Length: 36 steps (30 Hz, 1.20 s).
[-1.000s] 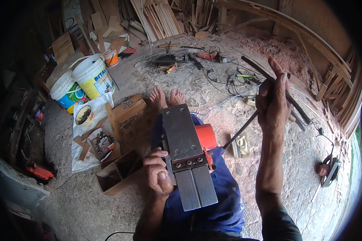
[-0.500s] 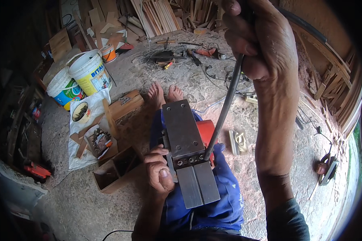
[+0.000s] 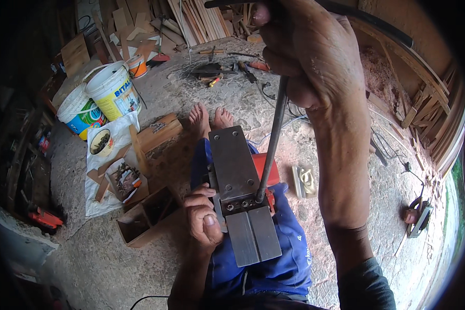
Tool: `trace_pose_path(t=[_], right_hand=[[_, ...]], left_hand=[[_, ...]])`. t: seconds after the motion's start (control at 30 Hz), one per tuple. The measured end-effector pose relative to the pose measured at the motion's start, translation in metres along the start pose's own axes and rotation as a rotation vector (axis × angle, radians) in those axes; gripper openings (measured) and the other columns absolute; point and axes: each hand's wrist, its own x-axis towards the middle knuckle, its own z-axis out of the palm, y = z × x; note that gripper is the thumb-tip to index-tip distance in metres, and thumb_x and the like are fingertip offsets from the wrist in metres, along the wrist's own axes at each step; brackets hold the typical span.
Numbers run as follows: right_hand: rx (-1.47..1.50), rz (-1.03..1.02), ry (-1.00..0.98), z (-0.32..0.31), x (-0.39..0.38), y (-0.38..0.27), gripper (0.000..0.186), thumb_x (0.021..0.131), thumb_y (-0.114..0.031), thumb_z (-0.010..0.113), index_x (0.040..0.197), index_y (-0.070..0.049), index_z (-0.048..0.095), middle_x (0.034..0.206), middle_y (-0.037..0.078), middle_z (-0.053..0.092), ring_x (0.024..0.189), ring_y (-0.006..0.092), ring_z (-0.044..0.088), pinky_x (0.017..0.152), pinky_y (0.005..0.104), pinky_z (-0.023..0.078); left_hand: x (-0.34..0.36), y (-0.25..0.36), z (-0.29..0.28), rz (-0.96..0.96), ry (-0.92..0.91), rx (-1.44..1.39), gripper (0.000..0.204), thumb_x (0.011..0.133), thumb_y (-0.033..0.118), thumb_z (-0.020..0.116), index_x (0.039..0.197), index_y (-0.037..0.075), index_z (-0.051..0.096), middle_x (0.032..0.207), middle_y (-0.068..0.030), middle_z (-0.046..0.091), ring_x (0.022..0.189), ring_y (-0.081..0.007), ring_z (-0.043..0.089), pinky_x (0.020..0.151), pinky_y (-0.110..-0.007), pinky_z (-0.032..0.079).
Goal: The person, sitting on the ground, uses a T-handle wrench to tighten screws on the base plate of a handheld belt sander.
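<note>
An electric planer (image 3: 232, 160) lies sole up on the person's lap, across blue trousers (image 3: 292, 243), its two grey metal plates facing the camera and part of its red housing (image 3: 266, 168) showing at the right. The left grip (image 3: 204, 222) is closed on the planer's left edge, fingers curled and thumb folded over. The right grip (image 3: 315, 62) is wrapped around the top of a dark T-handled wrench (image 3: 274, 137); the wrench slants down to the right end of a row of bolts (image 3: 237, 205) between the plates, though whether it is seated there I cannot tell. Beyond the planer are two bare feet (image 3: 199, 120) on the rough floor (image 3: 139, 274). To the left sit a divided wooden box (image 3: 152, 232) and a white cloth (image 3: 108, 208) bearing a bowl (image 3: 106, 153) of small dark pieces, with two large buckets (image 3: 120, 98) behind it. To the right lies a cream-coloured object (image 3: 307, 181), and farther out a power tool (image 3: 421, 222). Stacked timber (image 3: 206, 20) leans at the back
</note>
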Motion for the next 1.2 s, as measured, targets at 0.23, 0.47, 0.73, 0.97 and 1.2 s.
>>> trace_pose_path(t=[0.23,0.47,0.73,0.97,1.2], right_hand=[[-0.233,-0.138,-0.037,-0.008,0.001,0.031,0.045,0.104,-0.046,0.054,0.097,-0.002,0.061,0.061,-0.002,0.048,0.045,0.0049,0.036,0.041,0.0239,0.026],[-0.139,-0.183,0.044,0.004,-0.008,0.016,0.046,0.106,-0.045,0.051,0.105,-0.002,0.064,0.070,0.000,0.058,0.042,0.0044,0.036,0.038,0.0236,0.025],[-0.036,-0.111,-0.008,0.008,-0.009,0.016,0.045,0.107,-0.043,0.048,0.112,-0.001,0.063,0.084,0.001,0.062,0.043,0.0036,0.035,0.038,0.0228,0.024],[-0.141,-0.201,0.101,0.022,-0.017,0.014,0.044,0.107,-0.043,0.049,0.110,-0.001,0.063,0.083,0.001,0.062,0.043,0.0035,0.034,0.037,0.0230,0.025],[-0.032,-0.191,0.019,0.016,-0.006,0.029,0.039,0.106,-0.040,0.052,0.111,-0.002,0.061,0.084,0.002,0.063,0.043,0.0039,0.036,0.037,0.0226,0.026]], left_hand=[[-0.001,-0.002,0.000,0.003,0.003,-0.035,0.024,0.104,0.021,0.043,0.089,0.003,0.047,0.094,-0.0155,0.049,0.097,-0.0291,0.058,0.098,-0.052,0.050],[0.002,-0.001,0.008,0.001,0.032,-0.068,0.027,0.104,0.022,0.041,0.087,0.003,0.045,0.094,-0.0153,0.048,0.095,-0.0284,0.057,0.096,-0.052,0.050],[0.000,-0.001,0.003,-0.013,0.038,-0.025,0.028,0.103,0.023,0.039,0.083,0.004,0.043,0.091,-0.0145,0.046,0.093,-0.0276,0.055,0.095,-0.052,0.050],[-0.002,-0.005,0.004,0.011,0.015,-0.051,0.021,0.101,0.019,0.044,0.088,0.003,0.047,0.095,-0.0145,0.048,0.096,-0.0286,0.058,0.097,-0.052,0.050],[-0.001,-0.002,0.001,-0.003,0.000,-0.046,0.020,0.101,0.019,0.044,0.089,0.003,0.047,0.095,-0.0140,0.048,0.097,-0.0281,0.058,0.098,-0.052,0.050]])
